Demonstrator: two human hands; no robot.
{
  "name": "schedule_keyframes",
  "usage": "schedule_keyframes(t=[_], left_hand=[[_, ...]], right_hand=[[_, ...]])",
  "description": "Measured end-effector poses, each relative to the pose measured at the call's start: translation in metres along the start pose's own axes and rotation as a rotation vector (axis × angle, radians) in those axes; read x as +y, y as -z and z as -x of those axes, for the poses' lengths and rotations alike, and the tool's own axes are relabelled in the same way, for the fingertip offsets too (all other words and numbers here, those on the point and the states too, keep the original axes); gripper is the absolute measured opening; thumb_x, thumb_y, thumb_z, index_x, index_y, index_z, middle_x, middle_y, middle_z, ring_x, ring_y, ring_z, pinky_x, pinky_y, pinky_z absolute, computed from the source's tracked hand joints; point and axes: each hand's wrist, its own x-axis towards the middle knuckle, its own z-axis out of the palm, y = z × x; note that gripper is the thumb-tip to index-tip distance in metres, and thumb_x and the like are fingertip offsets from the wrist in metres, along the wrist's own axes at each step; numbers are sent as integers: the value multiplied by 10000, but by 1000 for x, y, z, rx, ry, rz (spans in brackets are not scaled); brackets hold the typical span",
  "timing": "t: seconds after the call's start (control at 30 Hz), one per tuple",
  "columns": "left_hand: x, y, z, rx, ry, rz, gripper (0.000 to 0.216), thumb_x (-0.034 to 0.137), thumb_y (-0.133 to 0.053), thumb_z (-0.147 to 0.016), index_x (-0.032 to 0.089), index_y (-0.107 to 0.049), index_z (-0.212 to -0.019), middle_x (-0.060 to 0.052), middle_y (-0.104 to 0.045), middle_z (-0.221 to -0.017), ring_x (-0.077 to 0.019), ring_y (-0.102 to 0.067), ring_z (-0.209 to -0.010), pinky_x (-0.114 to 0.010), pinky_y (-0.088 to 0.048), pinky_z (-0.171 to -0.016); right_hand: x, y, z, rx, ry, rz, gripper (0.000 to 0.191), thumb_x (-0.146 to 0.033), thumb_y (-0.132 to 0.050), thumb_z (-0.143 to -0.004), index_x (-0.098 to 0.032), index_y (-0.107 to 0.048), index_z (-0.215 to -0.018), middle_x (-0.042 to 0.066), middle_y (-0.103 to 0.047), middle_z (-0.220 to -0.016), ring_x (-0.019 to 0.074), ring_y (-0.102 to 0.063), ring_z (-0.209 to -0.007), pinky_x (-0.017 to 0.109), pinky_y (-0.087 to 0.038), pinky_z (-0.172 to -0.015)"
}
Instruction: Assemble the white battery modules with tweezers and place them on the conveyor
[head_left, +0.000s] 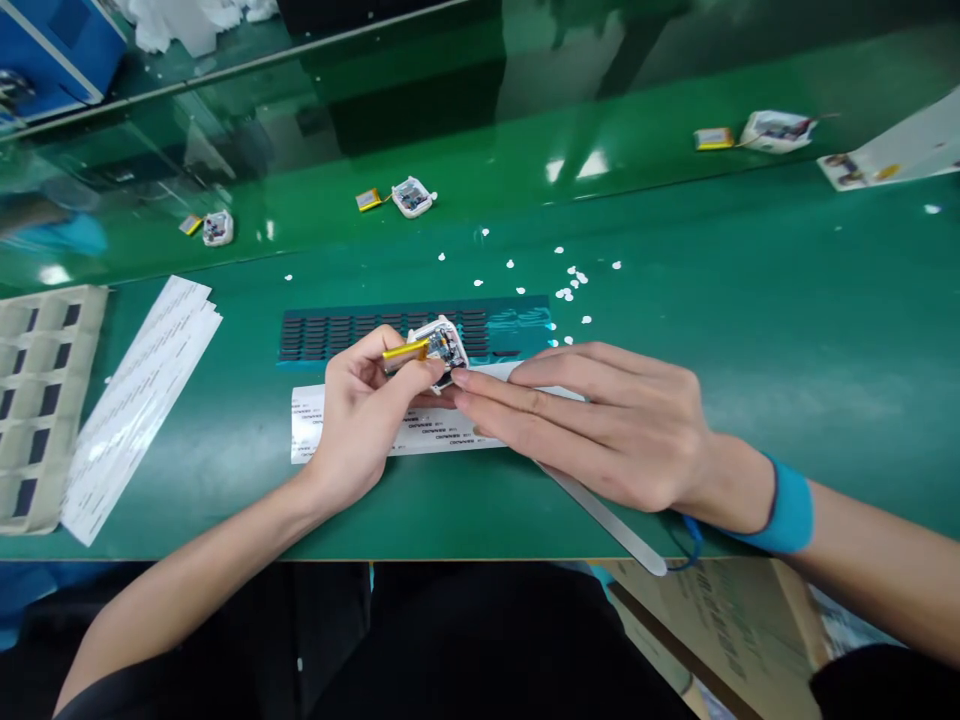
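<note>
My left hand (369, 420) is closed around a small white device housing (452, 333), with the thumb over its lower edge. Inside the housing a circuit board (442, 345) shows, and a yellow-edged battery pack (405, 355) sticks out to the left above my fingers. My right hand (600, 420) reaches in from the right, fingers long and close together, tips touching the housing's lower right corner. Whatever is between those tips is hidden. From under the right palm a flat grey metal strip (611, 525) slants toward the table edge; whether the hand holds it I cannot tell.
Below the hands lies a printed white label sheet (442, 432), behind them a teal sheet of dark strips (360, 325). More label sheets (142, 400) and a compartment tray (56, 400) lie left. Small white pieces (570, 285) are scattered behind. Another opened housing (412, 197) sits farther back.
</note>
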Motion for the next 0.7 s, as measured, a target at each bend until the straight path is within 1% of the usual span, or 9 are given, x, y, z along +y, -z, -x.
schedule_keyframes(t=[0.07,0.13,0.23,0.3,0.37,0.43,0.53,0.57,0.7], left_hand=[[1,-1,0,3,-10,-6,308,174,-807,-723,194,-523,-606,38,-540,-673,-103,-552,-637,-250,-640,-619],[1,-2,1,5,-17,-11,308,172,-806,-717,194,-523,-597,35,-540,-672,-109,-551,-644,-253,-637,-606],[1,-2,2,12,-22,-37,306,172,-815,-717,190,-534,-597,29,-561,-681,-114,-558,-659,-243,-614,-600],[0,-2,2,16,-28,-62,309,173,-822,-725,188,-539,-602,27,-580,-683,-113,-565,-661,-237,-597,-609],[-3,-1,3,20,-46,-83,310,185,-832,-749,188,-551,-617,30,-594,-678,-105,-565,-644,-222,-578,-600],[-6,-1,4,22,-73,-80,264,214,-844,-789,186,-609,-670,32,-623,-690,-95,-581,-630,-209,-584,-601],[-8,-1,4,27,-135,-53,173,253,-846,-839,181,-697,-788,29,-689,-742,-95,-652,-633,-223,-638,-652],[-9,-1,4,28,-162,-57,170,263,-850,-843,180,-706,-806,27,-703,-753,-101,-675,-635,-233,-653,-664],[-9,0,4,25,-246,-123,203,307,-873,-836,182,-713,-820,31,-713,-750,-116,-718,-624,-232,-668,-631]], right_hand=[[0,2,-1,-13,8,-2,185,-111,-715,-994,-206,-756,-1148,50,-762,-1248,199,-783,-941,329,-631,-752],[-1,2,0,-16,-6,-12,193,-118,-702,-1003,-244,-759,-1138,21,-764,-1245,194,-784,-943,326,-637,-758],[-2,1,2,-19,-21,-22,201,-144,-688,-1017,-293,-768,-1127,-8,-768,-1238,189,-788,-919,321,-649,-707],[-3,0,3,-1,-18,-30,177,-146,-699,-1013,-242,-764,-1147,25,-771,-1227,196,-788,-892,323,-636,-625],[-4,-1,3,14,-52,-61,179,-129,-703,-1011,-188,-748,-1174,59,-772,-1218,203,-791,-884,329,-628,-600],[-6,-1,4,-2,-113,-131,233,-122,-692,-1016,-205,-735,-1229,57,-762,-1249,216,-797,-914,340,-649,-645],[-7,2,4,-16,-231,-252,383,-102,-670,-1013,-312,-699,-1332,14,-746,-1297,234,-793,-1006,364,-689,-761],[-8,3,4,-10,-254,-265,409,-90,-665,-1011,-323,-688,-1346,8,-747,-1296,229,-788,-1032,361,-693,-786],[-7,4,3,13,-248,-216,361,-63,-672,-1011,-273,-687,-1305,19,-761,-1269,185,-772,-1069,324,-679,-862]])
